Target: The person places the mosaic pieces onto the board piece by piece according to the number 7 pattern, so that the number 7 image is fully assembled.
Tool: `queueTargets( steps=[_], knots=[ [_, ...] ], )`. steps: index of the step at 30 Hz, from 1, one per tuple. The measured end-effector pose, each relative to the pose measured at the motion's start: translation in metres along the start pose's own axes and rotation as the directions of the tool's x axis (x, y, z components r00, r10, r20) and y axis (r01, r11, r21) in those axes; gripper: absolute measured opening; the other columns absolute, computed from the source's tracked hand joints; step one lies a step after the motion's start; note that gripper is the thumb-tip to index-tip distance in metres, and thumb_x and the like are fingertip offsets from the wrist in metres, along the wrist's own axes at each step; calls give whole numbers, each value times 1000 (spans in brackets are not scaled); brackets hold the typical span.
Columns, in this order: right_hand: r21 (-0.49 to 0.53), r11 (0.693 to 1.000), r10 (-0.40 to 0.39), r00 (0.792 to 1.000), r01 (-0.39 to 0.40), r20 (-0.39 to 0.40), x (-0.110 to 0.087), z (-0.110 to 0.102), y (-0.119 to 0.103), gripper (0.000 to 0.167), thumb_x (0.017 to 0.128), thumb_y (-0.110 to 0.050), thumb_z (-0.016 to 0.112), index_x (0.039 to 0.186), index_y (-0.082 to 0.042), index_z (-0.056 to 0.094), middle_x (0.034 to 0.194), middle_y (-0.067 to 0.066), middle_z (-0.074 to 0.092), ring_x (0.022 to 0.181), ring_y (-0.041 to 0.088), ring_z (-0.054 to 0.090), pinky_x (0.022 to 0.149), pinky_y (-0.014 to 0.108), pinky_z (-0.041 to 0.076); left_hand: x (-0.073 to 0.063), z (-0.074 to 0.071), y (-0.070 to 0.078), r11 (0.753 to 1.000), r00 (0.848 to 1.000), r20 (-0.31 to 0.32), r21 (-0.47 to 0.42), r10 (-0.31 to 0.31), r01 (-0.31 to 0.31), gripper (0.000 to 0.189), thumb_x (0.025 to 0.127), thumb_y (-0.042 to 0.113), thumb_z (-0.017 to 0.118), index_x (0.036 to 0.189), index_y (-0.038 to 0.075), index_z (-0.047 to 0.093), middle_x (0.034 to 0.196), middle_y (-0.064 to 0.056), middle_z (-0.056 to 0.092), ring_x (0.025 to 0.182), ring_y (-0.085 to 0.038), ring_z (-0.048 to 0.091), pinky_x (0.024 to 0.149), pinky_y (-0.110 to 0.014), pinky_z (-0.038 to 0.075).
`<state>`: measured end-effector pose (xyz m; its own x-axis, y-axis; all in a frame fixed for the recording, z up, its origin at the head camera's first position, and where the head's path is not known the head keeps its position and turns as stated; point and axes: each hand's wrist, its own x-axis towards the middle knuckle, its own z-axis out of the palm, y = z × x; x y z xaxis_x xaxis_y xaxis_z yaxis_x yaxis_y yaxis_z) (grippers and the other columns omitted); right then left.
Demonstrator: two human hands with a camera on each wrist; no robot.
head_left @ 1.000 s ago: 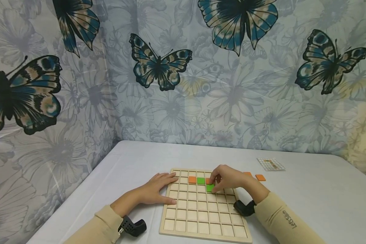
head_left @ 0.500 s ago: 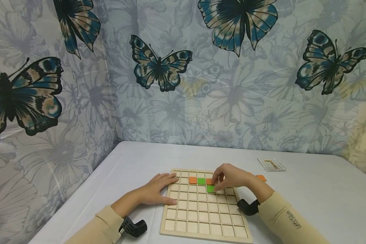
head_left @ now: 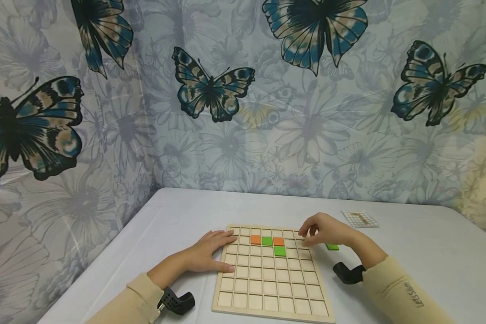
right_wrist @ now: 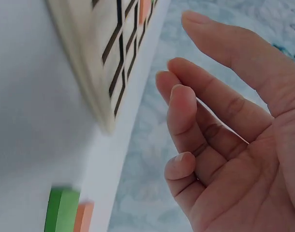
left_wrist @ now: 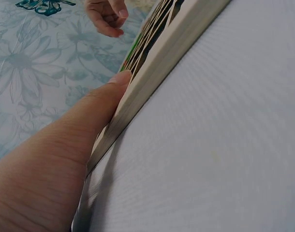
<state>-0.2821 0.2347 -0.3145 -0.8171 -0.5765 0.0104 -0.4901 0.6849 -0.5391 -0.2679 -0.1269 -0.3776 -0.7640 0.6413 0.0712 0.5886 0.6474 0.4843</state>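
My left hand (head_left: 205,253) lies with fingers spread along the left edge of a wooden grid board (head_left: 267,288). In the left wrist view its thumb (left_wrist: 92,108) rests on the board's rim. Four cells' worth of colour show near the far side: an orange tile (head_left: 255,239), a green tile (head_left: 267,240) and another orange tile (head_left: 278,241) form a row, with a second green tile (head_left: 280,251) below the last. Over the far right edge hovers my right hand (head_left: 330,230), fingers loosely bent and holding nothing, as the right wrist view confirms.
Right of the board, partly behind the right hand, lies a loose green tile (head_left: 332,247); the right wrist view shows an orange tile (right_wrist: 83,217) beside it. A small card (head_left: 359,219) with a printed grid lies farther back. Butterfly-patterned cloth (head_left: 227,148) hangs behind the white table (head_left: 186,211).
My right hand has let go of the lower green tile and moved right, off the coloured tiles to the board's edge. The left hand stays in place.
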Motion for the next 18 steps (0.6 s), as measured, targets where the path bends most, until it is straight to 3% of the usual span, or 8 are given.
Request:
queueTargets(
  steps=[9, 15, 18],
  knots=[
    [117, 990, 89, 990, -76, -114, -17, -15, 27, 36, 79, -23, 73, 106, 1, 67, 97, 14, 66, 70, 8, 54, 59, 24, 46, 0, 1, -2, 1000, 1000, -4, -5, 8, -8, 81, 78, 57, 66, 143, 19, 37, 154, -3, 26, 143, -31, 18, 116, -55, 7],
    [162, 967, 222, 964, -198, -148, -26, -23, 44, 43, 80, -26, 73, 113, 1, 65, 86, 6, 66, 70, 14, 56, 62, 27, 46, 0, 0, -1, 1000, 1000, -5, -4, 8, -8, 81, 78, 58, 65, 144, 19, 37, 154, -2, 25, 143, -31, 18, 116, -55, 7],
    [160, 959, 260, 952, -235, -160, -31, -26, 49, 44, 81, -28, 72, 114, 0, 64, 91, 5, 68, 77, 14, 58, 69, 29, 47, 0, 0, 0, 1000, 1000, -3, -3, 5, -5, 81, 77, 58, 65, 143, 19, 37, 154, -3, 25, 143, -30, 18, 116, -54, 7]
  ],
)
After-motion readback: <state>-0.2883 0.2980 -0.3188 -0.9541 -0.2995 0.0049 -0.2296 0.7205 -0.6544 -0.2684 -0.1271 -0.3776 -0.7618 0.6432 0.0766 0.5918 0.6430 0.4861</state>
